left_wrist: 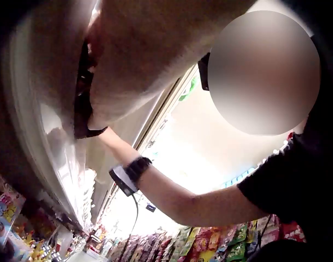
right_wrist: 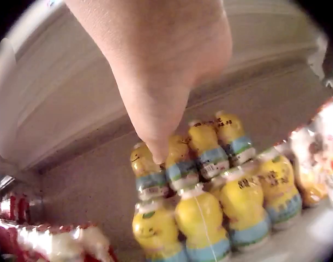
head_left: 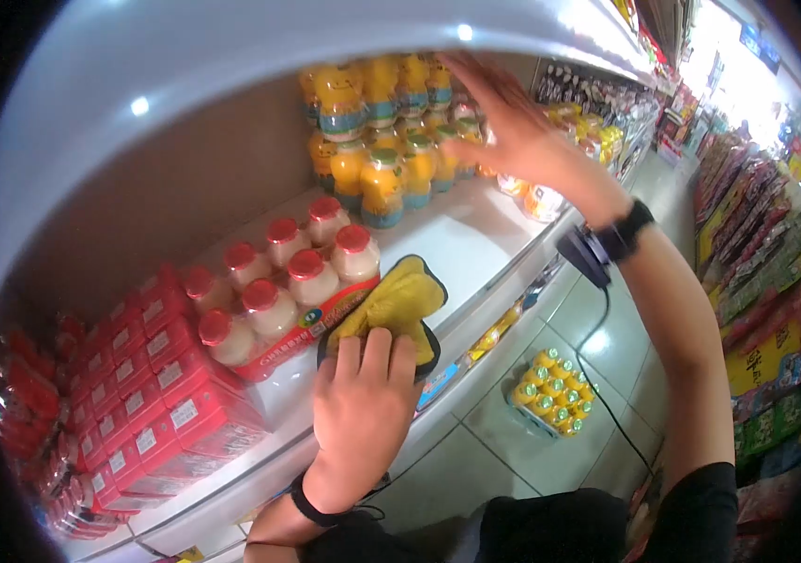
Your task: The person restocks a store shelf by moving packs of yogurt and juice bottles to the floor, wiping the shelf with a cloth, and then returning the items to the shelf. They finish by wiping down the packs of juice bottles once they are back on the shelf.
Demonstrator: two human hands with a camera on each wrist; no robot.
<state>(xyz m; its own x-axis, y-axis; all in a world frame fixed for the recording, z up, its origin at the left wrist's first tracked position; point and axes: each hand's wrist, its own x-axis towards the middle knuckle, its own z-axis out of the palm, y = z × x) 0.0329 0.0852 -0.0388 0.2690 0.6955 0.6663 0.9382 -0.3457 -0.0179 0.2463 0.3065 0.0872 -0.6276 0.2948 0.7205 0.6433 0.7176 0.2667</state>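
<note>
A yellow cloth with dark edging (head_left: pixel 405 296) lies on the white shelf, beside a red-wrapped pack of red-capped bottles (head_left: pixel 274 305). My left hand (head_left: pixel 363 408) presses on its near end with the fingers laid over the top; the thumb is hidden. In the left wrist view the cloth's dark edge (left_wrist: pixel 83 117) shows past the hand. Further along, yellow bottles with blue bases (head_left: pixel 381 188) stand stacked in two layers. My right hand (head_left: pixel 522 141) is raised at their right side, fingers spread. In the right wrist view its thumb overlaps an upper bottle (right_wrist: pixel 180 164).
Red boxes (head_left: pixel 161 403) fill the shelf at the left. A white shelf (head_left: pixel 259 56) overhangs from above. On the tiled floor stands a pack of yellow bottles (head_left: pixel 552 394). Hanging snack packets (head_left: pixel 766 310) line the aisle's right. A cable (head_left: pixel 616 422) trails from the right wrist camera.
</note>
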